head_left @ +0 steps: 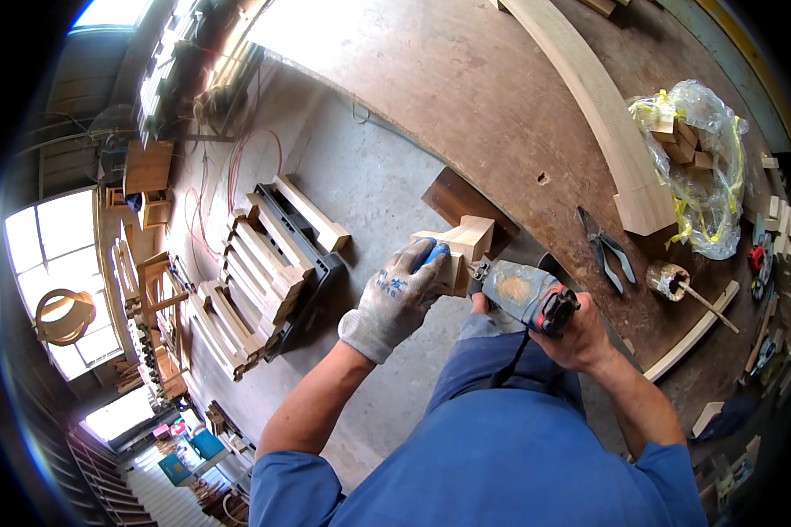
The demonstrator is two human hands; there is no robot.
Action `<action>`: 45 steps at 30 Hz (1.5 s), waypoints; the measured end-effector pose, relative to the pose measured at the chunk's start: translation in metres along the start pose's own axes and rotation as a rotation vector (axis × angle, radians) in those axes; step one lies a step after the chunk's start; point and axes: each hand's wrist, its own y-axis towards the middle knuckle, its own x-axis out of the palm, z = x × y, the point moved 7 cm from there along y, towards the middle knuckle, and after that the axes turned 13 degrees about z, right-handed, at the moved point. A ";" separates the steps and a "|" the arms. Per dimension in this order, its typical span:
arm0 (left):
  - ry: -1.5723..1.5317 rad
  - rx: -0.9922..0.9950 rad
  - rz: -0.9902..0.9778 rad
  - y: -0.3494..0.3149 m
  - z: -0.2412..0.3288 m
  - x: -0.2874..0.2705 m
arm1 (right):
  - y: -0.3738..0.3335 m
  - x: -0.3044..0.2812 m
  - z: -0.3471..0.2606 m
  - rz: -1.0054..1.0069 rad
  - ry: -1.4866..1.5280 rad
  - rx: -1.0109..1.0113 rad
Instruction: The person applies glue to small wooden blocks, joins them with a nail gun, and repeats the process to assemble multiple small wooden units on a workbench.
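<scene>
My left hand (391, 294), in a pale knit work glove, grips a light wooden piece (469, 235) from above and the left. A small patch of blue shows at its fingertips. My bare right hand (584, 338) is closed around a corded power tool (523, 294) with a worn grey body and a red-and-black rear end. The tool's metal front meets the near side of the wood; the exact contact is hidden. Under the wooden piece, a dark brown board (466, 200) juts out from the edge of the workbench (501, 105).
Pliers (605, 250) lie on the bench near a long curved beam (589, 83). Farther right are a clear plastic bag (712, 176) with wood blocks and a pot with a stick (668, 279). Leftward, cut wooden parts (264, 272) are stacked on a black pallet (312, 290).
</scene>
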 end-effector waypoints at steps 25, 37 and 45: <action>0.019 -0.007 -0.027 -0.001 0.000 0.001 | 0.021 0.000 -0.011 -0.136 0.071 0.041; -0.009 0.000 0.004 0.000 0.001 -0.002 | 0.013 -0.009 -0.020 0.088 0.003 -0.013; -0.014 -0.005 0.007 0.001 0.001 0.000 | 0.022 -0.005 -0.038 0.058 0.055 0.095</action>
